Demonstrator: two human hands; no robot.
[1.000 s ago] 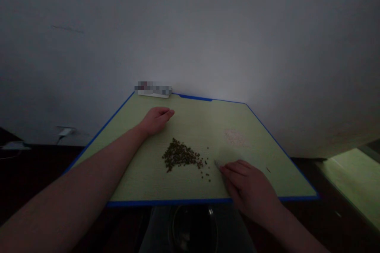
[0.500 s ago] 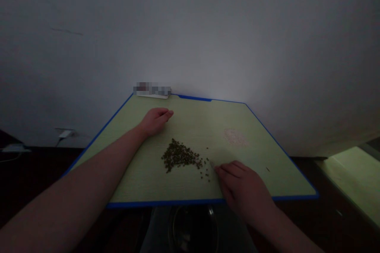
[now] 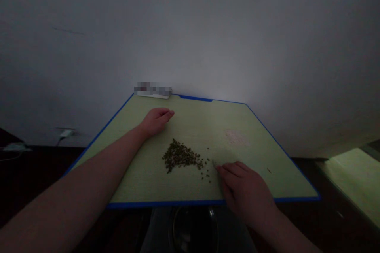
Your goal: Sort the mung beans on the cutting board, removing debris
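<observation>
A loose heap of small dark green-brown beans or seeds [image 3: 179, 156] lies on the pale wood-grain tabletop [image 3: 142, 185], with a few strays at its right. My right hand [image 3: 246, 185] is just right of these strays, thumb and fingers pinched together. From its fingertips pokes a small, thin greyish piece [image 3: 214, 163], too blurred to name. My left hand [image 3: 156, 121] rests behind the heap to the left, fingers curled in and thumb pressed against them. Whether anything is inside it is hidden. Farther right is a patch of tiny pale grains [image 3: 237, 137].
At the back left corner stands a white object [image 3: 152, 95], its top pixelated. A thin reddish-brown sliver [image 3: 268, 170] lies near the right side. Blue edging [image 3: 166, 204] rims the table, which meets the wall [image 3: 190, 31]. Below the front edge sits a dark round pot-like vessel [image 3: 173, 229].
Both hands stay nearly in place. The greyish piece at my right fingertips has tilted slightly; the whole view has shifted a few pixels.
</observation>
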